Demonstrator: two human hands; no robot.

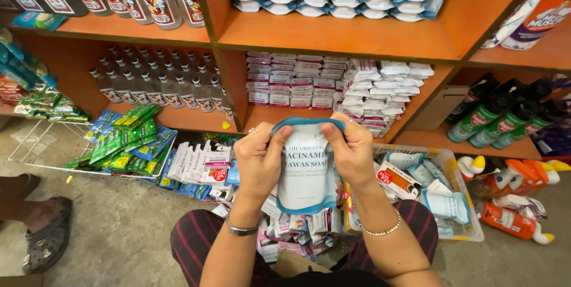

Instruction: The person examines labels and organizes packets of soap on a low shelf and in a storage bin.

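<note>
Big orange shelves (333, 40) stand in front of you, full of white packs and bottles. Below them, on the floor, sits a clear plastic bin (461, 204) with more packs inside. You hold a white pouch with a blue edge (306, 174) up over your lap, in front of the shelves. Your left hand (259, 162) pinches its top left edge. Your right hand (351, 150) pinches its top right edge.

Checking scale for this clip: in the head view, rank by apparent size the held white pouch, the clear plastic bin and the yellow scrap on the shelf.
1. clear plastic bin
2. white pouch, nearer the camera, so unsure against the bin
3. yellow scrap
</note>
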